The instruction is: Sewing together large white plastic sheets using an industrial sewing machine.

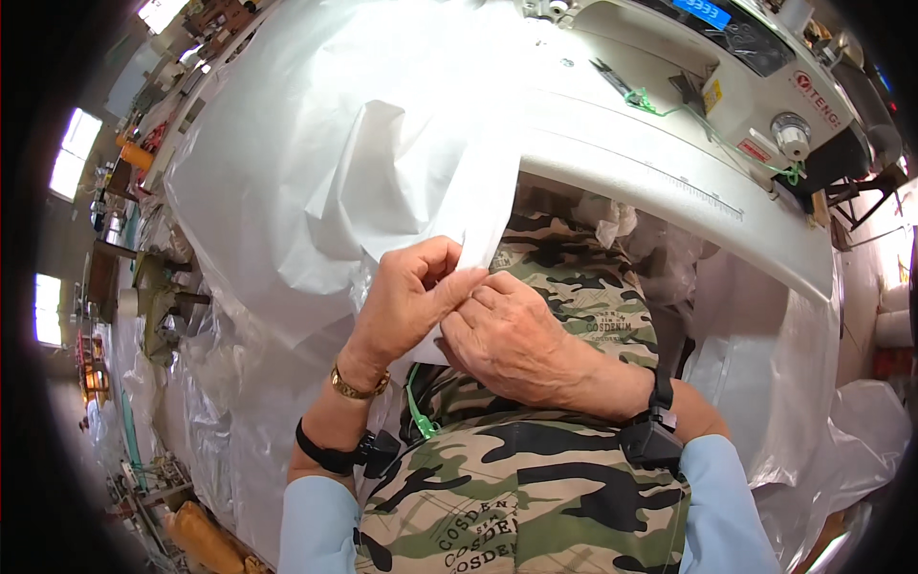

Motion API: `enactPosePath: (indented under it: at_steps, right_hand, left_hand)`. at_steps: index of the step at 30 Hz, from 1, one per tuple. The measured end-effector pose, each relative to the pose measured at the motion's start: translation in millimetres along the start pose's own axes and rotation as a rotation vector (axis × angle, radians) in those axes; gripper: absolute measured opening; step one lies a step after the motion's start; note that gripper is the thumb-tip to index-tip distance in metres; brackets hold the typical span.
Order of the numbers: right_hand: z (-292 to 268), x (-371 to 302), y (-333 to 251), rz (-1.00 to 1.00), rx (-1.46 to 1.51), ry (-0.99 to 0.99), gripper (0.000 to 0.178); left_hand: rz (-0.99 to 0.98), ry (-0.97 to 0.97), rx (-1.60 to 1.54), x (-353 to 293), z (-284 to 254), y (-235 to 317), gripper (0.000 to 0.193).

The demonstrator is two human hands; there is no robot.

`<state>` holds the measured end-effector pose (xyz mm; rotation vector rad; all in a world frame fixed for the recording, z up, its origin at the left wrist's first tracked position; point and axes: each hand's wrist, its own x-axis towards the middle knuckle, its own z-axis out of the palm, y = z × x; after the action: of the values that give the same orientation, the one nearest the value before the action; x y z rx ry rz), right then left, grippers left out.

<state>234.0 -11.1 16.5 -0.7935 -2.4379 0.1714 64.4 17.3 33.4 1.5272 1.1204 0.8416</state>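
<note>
A large white sheet (pixel 402 172), thin and smooth like plastic or coated fabric, spreads over the table and hangs down toward my lap. Its narrow folded edge runs down between my hands. My left hand (pixel 406 297) pinches this edge between thumb and fingers. Close against it, my right hand (pixel 507 335) is closed on the same edge, its fingers curled and fingertips mostly hidden. At the upper right stands a white sewing machine (pixel 755 124); the sheet lies near its needle end.
Tweezers or snips (pixel 617 81) with green cord lie on the machine bed. A curved white table edge (pixel 660 206) borders my lap. Clear plastic sheeting (pixel 813 430) hangs at the right, and more plastic (pixel 210 421) piles up on the left. A camouflage apron (pixel 516 488) covers me.
</note>
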Motion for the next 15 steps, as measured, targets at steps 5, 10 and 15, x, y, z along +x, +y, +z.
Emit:
enactPosePath:
  at_steps: [5, 10, 15]
  right_hand:
    - [17, -2, 45, 0.176, 0.7, 0.44, 0.028]
    - [69, 75, 77, 0.695, 0.768, 0.376, 0.026]
    - [44, 152, 58, -0.024, 0.838, 0.207, 0.029]
  left_hand:
    - [0.119, 0.163, 0.319, 2, -42, 31, 0.011]
    - [0.41, 0.153, 0.754, 26, -65, 103, 0.012]
    - [0.528, -0.135, 0.95, 44, -49, 149, 0.013]
